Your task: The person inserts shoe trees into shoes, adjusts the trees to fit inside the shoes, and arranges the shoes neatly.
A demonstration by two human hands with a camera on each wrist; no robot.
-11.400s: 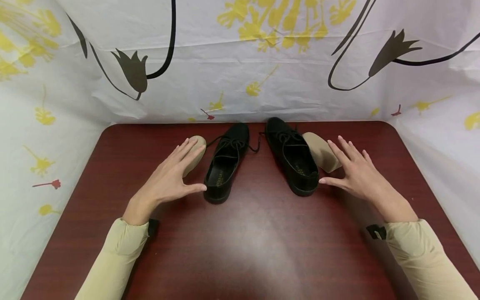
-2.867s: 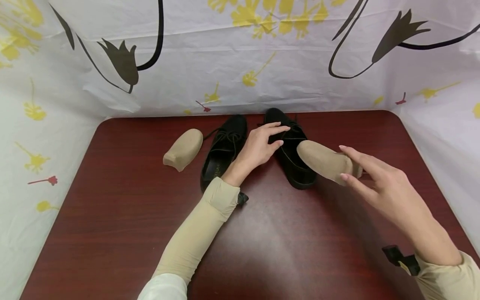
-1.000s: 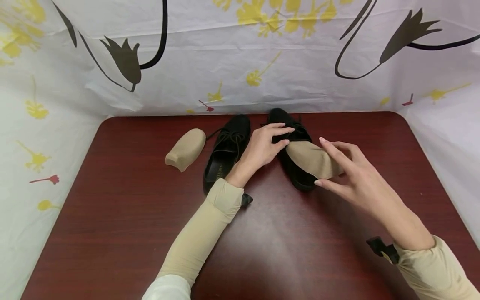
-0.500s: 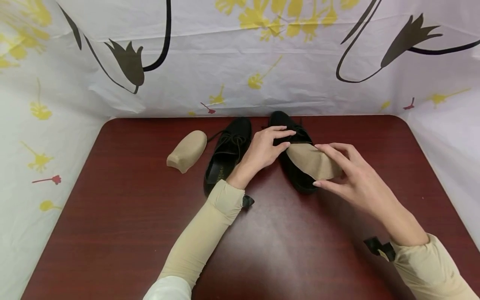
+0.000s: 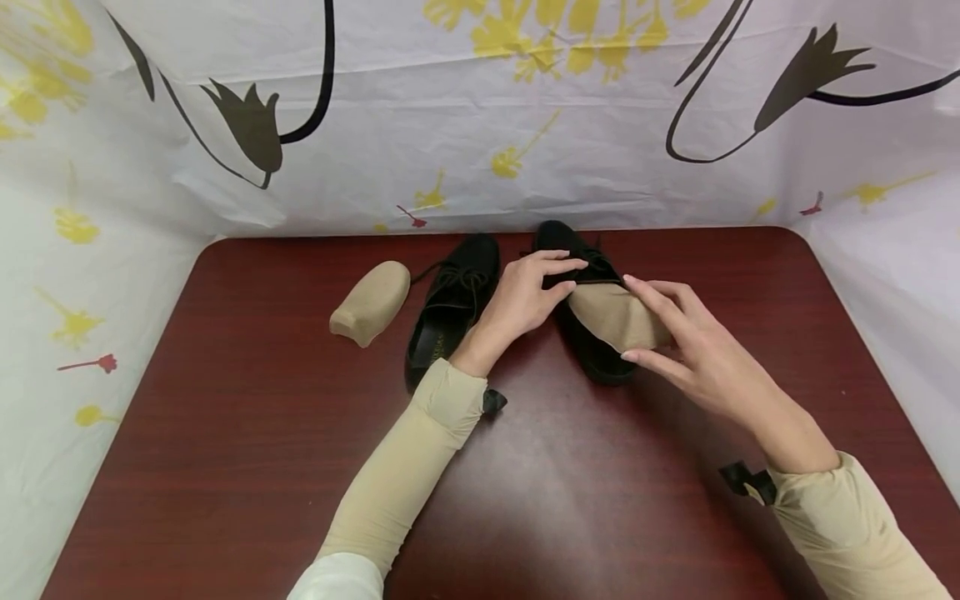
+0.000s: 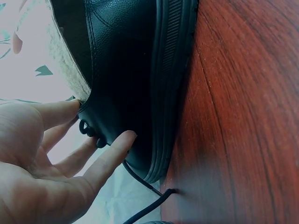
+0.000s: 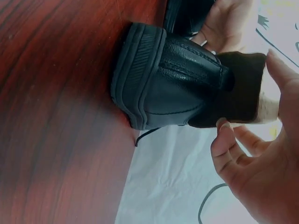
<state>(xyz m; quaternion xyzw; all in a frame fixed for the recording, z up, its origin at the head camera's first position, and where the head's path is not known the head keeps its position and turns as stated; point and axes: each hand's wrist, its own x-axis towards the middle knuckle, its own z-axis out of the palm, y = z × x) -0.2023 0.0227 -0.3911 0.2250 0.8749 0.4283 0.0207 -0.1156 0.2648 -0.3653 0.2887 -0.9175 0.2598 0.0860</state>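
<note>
Two black lace-up shoes lie on the table in the head view, toes toward the back. My left hand (image 5: 522,292) grips the upper of the right shoe (image 5: 581,342) around its laces, thumb at the tongue; the left wrist view shows this hand (image 6: 56,154) close up. A beige shoe insert (image 5: 611,315) sits toe-first in that shoe's opening, its front part hidden inside. My right hand (image 5: 701,354) pinches its rear end between thumb and fingers. In the right wrist view the insert's dark hollow back (image 7: 243,86) stands out above the shoe's heel (image 7: 173,88).
Under my left wrist lies the left black shoe (image 5: 438,333), partly covered, with a loose lace. A second beige insert (image 5: 372,302) rests on the red-brown table (image 5: 225,433) to its left. A white patterned sheet (image 5: 412,142) stands behind and at both sides.
Earlier both hands hovered beside the shoes and inserts. My left hand moved onto the right shoe; my right hand lifted the right insert into its opening and has pushed it slightly further in.
</note>
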